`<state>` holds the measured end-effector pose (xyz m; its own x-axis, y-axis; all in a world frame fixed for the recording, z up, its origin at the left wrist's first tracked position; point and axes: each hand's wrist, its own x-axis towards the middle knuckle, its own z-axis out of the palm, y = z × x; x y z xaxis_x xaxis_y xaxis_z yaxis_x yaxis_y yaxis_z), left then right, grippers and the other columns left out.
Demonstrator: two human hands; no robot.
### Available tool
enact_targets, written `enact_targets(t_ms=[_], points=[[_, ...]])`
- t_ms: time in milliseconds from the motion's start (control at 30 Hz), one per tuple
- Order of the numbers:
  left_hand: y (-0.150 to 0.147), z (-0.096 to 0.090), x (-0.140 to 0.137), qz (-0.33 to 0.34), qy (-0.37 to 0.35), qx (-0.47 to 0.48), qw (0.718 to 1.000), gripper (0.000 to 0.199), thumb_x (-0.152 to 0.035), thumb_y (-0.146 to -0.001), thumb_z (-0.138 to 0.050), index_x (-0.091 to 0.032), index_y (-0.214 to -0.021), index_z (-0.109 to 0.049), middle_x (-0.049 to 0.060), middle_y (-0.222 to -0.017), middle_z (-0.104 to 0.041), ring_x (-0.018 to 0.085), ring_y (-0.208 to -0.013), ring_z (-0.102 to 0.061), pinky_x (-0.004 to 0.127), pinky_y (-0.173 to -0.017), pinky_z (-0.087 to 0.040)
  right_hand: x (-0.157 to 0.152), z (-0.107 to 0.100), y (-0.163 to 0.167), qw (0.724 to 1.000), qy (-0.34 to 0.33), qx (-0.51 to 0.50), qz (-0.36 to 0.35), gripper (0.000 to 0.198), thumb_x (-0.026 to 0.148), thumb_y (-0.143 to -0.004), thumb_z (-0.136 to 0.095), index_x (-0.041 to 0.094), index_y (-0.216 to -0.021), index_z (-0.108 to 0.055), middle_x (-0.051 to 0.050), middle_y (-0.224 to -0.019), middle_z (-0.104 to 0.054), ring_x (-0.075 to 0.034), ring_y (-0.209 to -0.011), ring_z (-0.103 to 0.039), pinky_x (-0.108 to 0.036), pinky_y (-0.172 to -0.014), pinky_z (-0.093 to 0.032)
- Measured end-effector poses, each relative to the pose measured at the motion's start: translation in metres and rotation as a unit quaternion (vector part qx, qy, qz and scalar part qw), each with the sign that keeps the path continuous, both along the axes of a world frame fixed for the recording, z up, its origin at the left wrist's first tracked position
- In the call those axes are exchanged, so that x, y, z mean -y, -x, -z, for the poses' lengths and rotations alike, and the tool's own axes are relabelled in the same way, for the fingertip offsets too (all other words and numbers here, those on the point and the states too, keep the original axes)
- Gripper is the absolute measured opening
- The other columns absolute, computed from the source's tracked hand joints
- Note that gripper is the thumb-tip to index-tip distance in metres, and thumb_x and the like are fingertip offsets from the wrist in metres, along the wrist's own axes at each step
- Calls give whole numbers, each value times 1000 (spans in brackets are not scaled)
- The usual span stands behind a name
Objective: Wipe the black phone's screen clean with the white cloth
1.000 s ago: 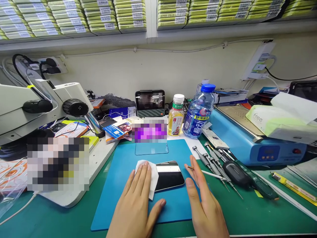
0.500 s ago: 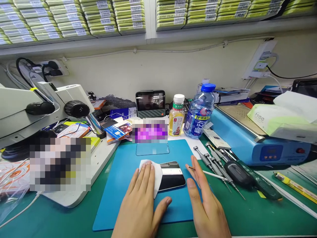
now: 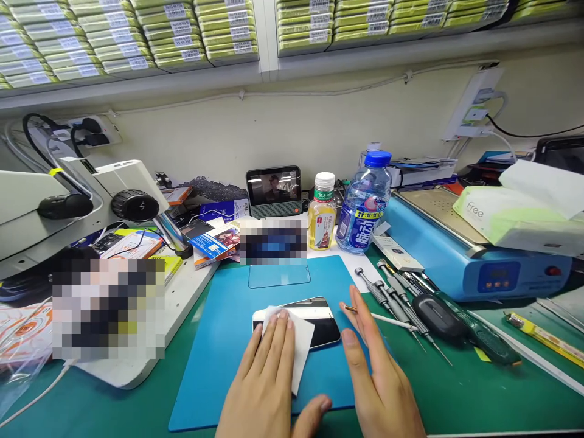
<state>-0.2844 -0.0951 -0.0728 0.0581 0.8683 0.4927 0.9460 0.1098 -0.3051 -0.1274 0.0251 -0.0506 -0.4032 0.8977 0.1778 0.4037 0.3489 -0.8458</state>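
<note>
A smartphone [image 3: 319,331] lies face up on a blue mat [image 3: 205,365], its glossy dark screen crossed by a bright reflection. My left hand [image 3: 269,371] rests flat on a white wipe [image 3: 302,347], fingers stretched out, pressing it onto the phone's left part. To the right of the phone is my right hand [image 3: 378,371], its thumb apart from the fingers. Between those fingers it holds a thin white stick [image 3: 395,321] with a copper-coloured tip. Behind the phone lies a clear, dark-edged glass sheet [image 3: 279,277].
Several screwdrivers [image 3: 387,298], a black case [image 3: 438,317] and a blue machine [image 3: 438,255] stand to the right. A microscope [image 3: 137,194] with a pale base occupies the left. Behind the mat are a tea bottle [image 3: 322,213], a large drink bottle [image 3: 364,207] and a small display [image 3: 274,185].
My left hand has slid the wipe rightward and toward me over the phone, uncovering its left end. My right hand keeps its place with the stick.
</note>
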Motion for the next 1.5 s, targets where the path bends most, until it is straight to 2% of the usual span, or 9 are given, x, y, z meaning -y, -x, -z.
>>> enact_targets(t_ms=[167, 467, 667, 800, 900, 1067, 1267, 1367, 1500], points=[[2, -8, -19, -43, -20, 16, 999, 85, -66, -107, -47, -1, -162, -40, 18, -166, -46, 32, -149, -53, 44, -113, -54, -1, -1, 1, 1000, 5, -4, -2, 62, 62, -112, -37, 43, -171, -28, 2, -160, -58, -24, -146, -58, -47, -120, -51], [-19, 28, 7, -46, -55, 75, 995, 86, -69, -109, -36, -8, -170, -28, 13, -168, -46, 27, -153, -49, 42, -114, -52, -2, 0, 0, 1000, 6, 4, -5, 63, 62, -112, -36, 43, -171, -27, 1, -160, -58, -27, -147, -58, -50, -119, -52], [-14, 2, -22, -20, -28, 36, 999, 83, -66, -108, -45, -3, -162, -42, 17, -166, -47, 33, -149, -53, 43, -111, -57, -2, -1, 0, 1000, 2, -3, -2, 64, 64, -111, -37, 40, -170, -32, -1, -157, -62, -29, -144, -60, -51, -117, -54], [-19, -8, -42, -62, -46, 65, 995, 73, -58, -111, -40, -2, -157, -48, 20, -162, -52, 33, -147, -56, 49, -114, -56, -1, -4, 0, 1000, 10, 4, -1, 63, 62, -112, -37, 41, -171, -30, 0, -156, -63, -28, -145, -59, -49, -117, -55], [-30, 2, -39, -59, -35, 73, 995, 72, -48, -107, -49, -2, -163, -40, 20, -165, -48, 35, -150, -52, 48, -114, -55, -1, -5, 0, 1000, 10, 1, -1, 64, 62, -112, -37, 38, -171, -32, -1, -158, -61, -29, -147, -57, -50, -118, -54], [-46, 23, -18, -60, -31, 93, 993, 94, -45, -96, -56, 0, -170, -19, 21, -168, -42, 36, -155, -44, 50, -118, -51, -3, -4, 0, 1000, 4, -7, -5, 64, 62, -111, -37, 38, -170, -33, -1, -160, -59, -29, -146, -58, -51, -118, -53], [-38, -1, -43, 5, -1, 67, 998, 70, -46, -105, -50, -4, -161, -45, 18, -166, -48, 33, -153, -49, 46, -120, -51, -4, 0, -1, 1000, 2, -13, -4, 63, 61, -112, -39, 37, -170, -34, -2, -157, -62, -29, -147, -56, -49, -118, -53], [-41, -13, -64, -23, -25, 99, 994, 64, -50, -111, -41, -4, -155, -54, 17, -161, -54, 32, -150, -53, 47, -121, -51, -5, 0, -2, 1000, 2, -28, 6, 62, 59, -112, -39, 34, -169, -38, -3, -160, -58, -30, -146, -58, -49, -119, -52], [-51, -6, -64, -25, -50, 106, 993, 61, -48, -111, -41, -5, -152, -58, 16, -160, -55, 31, -147, -56, 46, -116, -56, 3, -7, -1, 997, 24, -70, 28, 61, 62, -112, -40, 33, -165, -46, -4, -158, -61, -30, -145, -59, -48, -118, -53]])
